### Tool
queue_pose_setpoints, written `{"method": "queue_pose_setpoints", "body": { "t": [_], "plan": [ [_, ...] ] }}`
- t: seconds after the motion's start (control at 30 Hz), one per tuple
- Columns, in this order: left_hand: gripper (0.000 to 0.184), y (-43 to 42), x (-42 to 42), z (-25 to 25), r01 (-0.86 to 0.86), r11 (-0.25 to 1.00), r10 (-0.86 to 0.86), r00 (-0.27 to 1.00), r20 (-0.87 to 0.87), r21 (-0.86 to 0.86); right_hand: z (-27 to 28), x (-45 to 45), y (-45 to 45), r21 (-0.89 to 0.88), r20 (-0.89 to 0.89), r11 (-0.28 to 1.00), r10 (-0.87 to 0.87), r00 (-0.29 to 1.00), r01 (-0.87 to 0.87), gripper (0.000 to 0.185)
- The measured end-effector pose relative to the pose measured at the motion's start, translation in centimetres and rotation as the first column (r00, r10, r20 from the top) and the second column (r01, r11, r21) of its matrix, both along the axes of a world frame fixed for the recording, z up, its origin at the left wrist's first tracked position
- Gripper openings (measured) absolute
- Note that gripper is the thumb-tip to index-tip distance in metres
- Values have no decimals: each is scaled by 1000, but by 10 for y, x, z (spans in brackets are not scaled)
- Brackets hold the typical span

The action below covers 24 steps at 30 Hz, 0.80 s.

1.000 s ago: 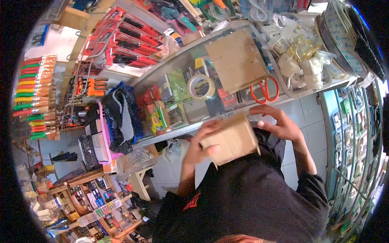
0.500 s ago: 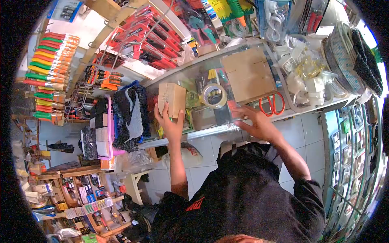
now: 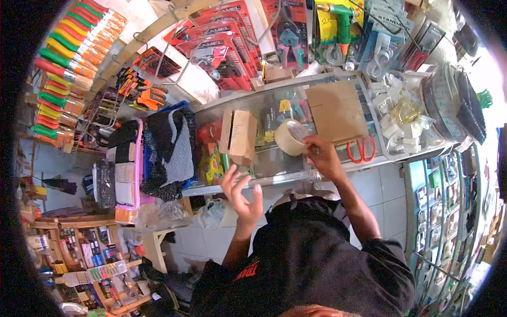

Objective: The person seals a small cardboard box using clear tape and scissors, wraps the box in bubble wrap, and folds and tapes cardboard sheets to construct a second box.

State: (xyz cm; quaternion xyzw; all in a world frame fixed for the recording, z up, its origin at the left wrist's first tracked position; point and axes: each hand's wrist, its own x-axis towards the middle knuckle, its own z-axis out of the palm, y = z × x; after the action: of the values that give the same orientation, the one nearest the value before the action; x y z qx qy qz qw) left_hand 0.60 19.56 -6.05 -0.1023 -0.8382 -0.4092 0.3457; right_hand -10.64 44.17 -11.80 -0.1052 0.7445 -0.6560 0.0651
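Observation:
A small cardboard box (image 3: 243, 136) stands on the glass counter (image 3: 274, 171). Just below it, my left hand (image 3: 243, 198) is raised with its fingers spread and nothing in them. My right hand (image 3: 321, 153) grips the right side of a roll of tape (image 3: 288, 138), which is tilted up off the glass. A flat piece of cardboard (image 3: 336, 110) lies to the right of the roll. Scissors with red handles (image 3: 361, 150) rest at its lower edge, close to my right hand.
A blue basket (image 3: 194, 158) with dark cloth and a pink basket (image 3: 138, 164) stand at the left. Packaged tools (image 3: 227, 47) hang beyond the counter. Clear bags of white parts (image 3: 396, 108) lie at the right, beside coiled hose (image 3: 441, 100).
My left hand has let go of the box on the counter and drawn back. My right hand has taken hold of the tape roll and tilted it up. The view has shifted.

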Motion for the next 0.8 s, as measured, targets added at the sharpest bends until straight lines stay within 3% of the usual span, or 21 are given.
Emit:
{"method": "queue_pose_setpoints", "body": {
  "t": [0.03,0.13,0.17,0.27,0.3,0.4,0.43,0.5,0.57,0.67,0.7,0.77,0.8],
  "plan": [
    [35,1,2,2,46,999,-46,999,25,23,0,5,2,-242,62,970,51,997,-35,23],
    [39,-4,-3,9,206,932,-234,970,61,298,24,33,7,-449,64,889,132,989,-89,24],
    [47,-8,-7,19,222,929,-258,962,88,296,38,40,1,-550,22,827,158,987,-120,24],
    [55,-12,-17,45,389,790,-469,881,58,473,56,54,-5,-526,-65,815,247,967,-244,23],
    [78,-15,-18,55,432,765,-539,836,107,478,63,58,-16,-518,-117,829,177,977,-212,22],
    [102,-15,-21,84,522,636,-678,730,88,569,86,61,-39,-343,-371,888,173,913,-307,24],
    [122,-18,-19,83,467,556,-733,665,142,687,97,62,-44,-268,-423,903,202,883,-335,26],
    [125,-29,-18,90,413,481,-797,574,189,773,116,64,-53,-113,-516,921,265,814,-372,29],
    [127,-41,-19,94,370,387,-857,482,181,844,117,71,-62,-67,-554,942,240,797,-330,32],
    [122,-56,-15,82,428,341,-884,448,131,837,123,84,-71,20,-557,957,252,791,-290,36],
    [115,-59,-15,75,485,339,-886,452,101,806,124,88,-76,49,-552,961,252,795,-271,37],
    [110,-64,-14,71,608,458,-831,551,70,648,124,94,-77,182,-528,942,336,780,-283,36],
    [107,-66,-15,71,650,522,-798,601,47,552,130,96,-79,154,-512,943,331,793,-294,36]
  ]
}}
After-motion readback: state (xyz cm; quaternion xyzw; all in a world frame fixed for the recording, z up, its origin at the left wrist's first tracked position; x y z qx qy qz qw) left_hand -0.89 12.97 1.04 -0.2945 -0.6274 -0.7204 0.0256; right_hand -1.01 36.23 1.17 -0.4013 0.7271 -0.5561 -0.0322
